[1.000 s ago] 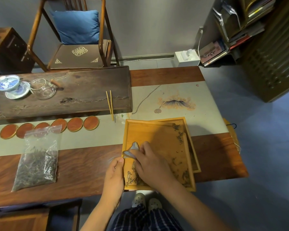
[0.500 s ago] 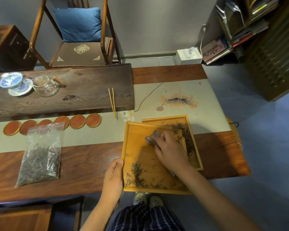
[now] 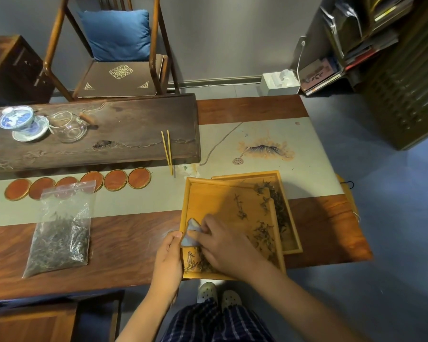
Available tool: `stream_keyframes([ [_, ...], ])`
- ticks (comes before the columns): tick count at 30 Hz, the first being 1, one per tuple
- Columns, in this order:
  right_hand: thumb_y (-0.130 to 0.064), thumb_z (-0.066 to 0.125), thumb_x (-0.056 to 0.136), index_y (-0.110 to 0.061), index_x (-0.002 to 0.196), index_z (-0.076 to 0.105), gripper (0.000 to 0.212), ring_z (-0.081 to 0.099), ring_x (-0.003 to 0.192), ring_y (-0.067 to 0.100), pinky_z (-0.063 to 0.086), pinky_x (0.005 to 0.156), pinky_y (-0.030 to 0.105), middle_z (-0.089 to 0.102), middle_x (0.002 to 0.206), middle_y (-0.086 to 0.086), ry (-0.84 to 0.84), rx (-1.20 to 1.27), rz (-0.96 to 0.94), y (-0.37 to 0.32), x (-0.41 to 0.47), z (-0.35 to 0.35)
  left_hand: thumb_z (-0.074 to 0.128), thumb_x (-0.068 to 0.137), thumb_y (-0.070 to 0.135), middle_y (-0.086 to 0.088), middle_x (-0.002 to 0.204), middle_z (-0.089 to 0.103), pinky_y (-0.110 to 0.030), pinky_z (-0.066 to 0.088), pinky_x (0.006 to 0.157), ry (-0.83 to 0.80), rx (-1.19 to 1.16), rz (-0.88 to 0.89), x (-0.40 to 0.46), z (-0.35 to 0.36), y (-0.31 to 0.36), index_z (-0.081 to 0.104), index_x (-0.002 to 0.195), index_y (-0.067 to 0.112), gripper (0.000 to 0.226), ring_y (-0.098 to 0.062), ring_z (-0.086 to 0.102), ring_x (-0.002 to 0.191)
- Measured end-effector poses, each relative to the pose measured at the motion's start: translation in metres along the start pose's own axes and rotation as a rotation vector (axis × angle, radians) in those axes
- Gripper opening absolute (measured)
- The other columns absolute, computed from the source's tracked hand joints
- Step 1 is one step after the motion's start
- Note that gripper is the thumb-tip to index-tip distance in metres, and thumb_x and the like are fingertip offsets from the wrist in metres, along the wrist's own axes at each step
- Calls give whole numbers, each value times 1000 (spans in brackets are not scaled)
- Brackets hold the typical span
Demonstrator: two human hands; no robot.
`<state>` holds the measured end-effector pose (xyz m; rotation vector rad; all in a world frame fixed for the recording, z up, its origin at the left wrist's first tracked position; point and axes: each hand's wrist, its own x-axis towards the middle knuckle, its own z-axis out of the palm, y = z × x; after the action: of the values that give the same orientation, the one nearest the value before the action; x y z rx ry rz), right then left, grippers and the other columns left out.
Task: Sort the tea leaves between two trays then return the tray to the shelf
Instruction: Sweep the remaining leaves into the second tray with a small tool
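**Tea table seen from above: two trays, both hands at the near tray**

A long wooden table (image 3: 134,243) with a pale painted runner (image 3: 269,134) stands on a blue-grey floor before a grey wall. At its near right edge lies the upper tray (image 3: 220,201), a shallow yellow wooden tray tilted so that its right rim overlaps the lower tray (image 3: 290,233), which lies partly beneath it and just to the right. Tea leaves (image 3: 262,233) lie scattered over the right half of the upper tray, with a darker clump in its near left corner; more leaves lie along the exposed strip of the lower tray.

Your left hand (image 3: 168,257) grips the upper tray's left rim, thumb on top and fingers curled under the edge. Your right hand (image 3: 223,245) lies over the tray's near left part, its fingers pinching a small pale grey scraper (image 3: 192,229) whose tip points toward the far left.

To the left, well apart from the trays, a clear zip bag of tea (image 3: 59,233) lies flat on the table. Behind it runs a row of round red coasters (image 3: 114,180). Bamboo tongs (image 3: 168,154) rest on the edge of a dark wooden tea board (image 3: 134,124), which carries a glass pitcher (image 3: 68,127) and a blue-and-white lidded cup (image 3: 19,119). Beyond stand a chair with a blue cushion (image 3: 116,33) and, at far right, a shelf (image 3: 368,33) of papers.
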<state>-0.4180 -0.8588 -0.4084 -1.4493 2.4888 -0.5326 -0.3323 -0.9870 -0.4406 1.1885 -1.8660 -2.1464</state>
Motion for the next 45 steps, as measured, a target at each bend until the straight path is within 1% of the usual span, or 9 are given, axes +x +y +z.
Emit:
stream_keyframes([
  [4,-18,53,89,-9,104,58,18,47,81,21,37,48,28,44,95,8,-1,-34,35,3,5,3,40,101,18,-10,92,72,-39,51,79,-3,14,22,3,-1,-2,69,94,18,29,-25,66,85],
  [8,-18,50,92,-13,121,53,29,46,85,22,38,51,28,43,101,9,29,-52,113,11,12,2,40,102,20,-7,84,72,-27,50,72,-44,58,62,0,1,-2,69,91,14,31,-19,65,80],
  [12,-18,48,93,-15,121,53,28,49,86,22,38,54,27,44,103,9,87,-68,225,26,15,-1,40,102,22,-3,83,72,-18,48,67,-60,87,68,-2,1,-1,70,86,20,34,-14,67,78],
  [16,-18,47,94,-16,129,51,35,49,88,20,48,63,31,44,106,8,126,-91,360,48,10,0,40,102,23,-3,83,72,-30,47,74,-58,107,63,-1,-2,0,70,85,21,35,-16,67,79],
  [23,-20,46,95,-17,132,51,38,46,85,15,39,55,25,41,102,4,155,-133,487,70,-5,-4,40,102,25,-2,86,73,-32,48,79,-46,124,45,-3,-4,-2,72,80,30,39,-12,67,80],
  [30,-17,60,86,-16,110,61,23,50,66,17,40,41,24,50,87,6,284,-139,159,5,1,-12,39,102,24,0,74,70,-19,49,60,-15,66,59,1,5,2,66,90,15,32,-9,64,67],
  [34,-17,48,87,-18,112,64,29,50,67,15,37,41,24,53,86,2,238,-284,65,-16,2,0,36,99,6,3,73,75,-13,50,50,-32,-5,66,0,6,7,65,100,14,30,-6,69,61],
  [40,-21,70,77,-18,111,67,35,53,67,13,38,39,21,57,84,0,226,-286,85,-12,2,11,38,100,10,-3,77,75,-17,52,53,-24,-33,26,4,4,4,65,103,10,27,-12,70,65],
  [45,-18,67,82,-16,112,61,31,52,69,15,41,39,22,53,88,4,211,-199,163,3,-1,11,39,102,22,2,73,69,-26,48,64,-7,54,58,4,4,1,67,89,15,31,-12,62,68],
])
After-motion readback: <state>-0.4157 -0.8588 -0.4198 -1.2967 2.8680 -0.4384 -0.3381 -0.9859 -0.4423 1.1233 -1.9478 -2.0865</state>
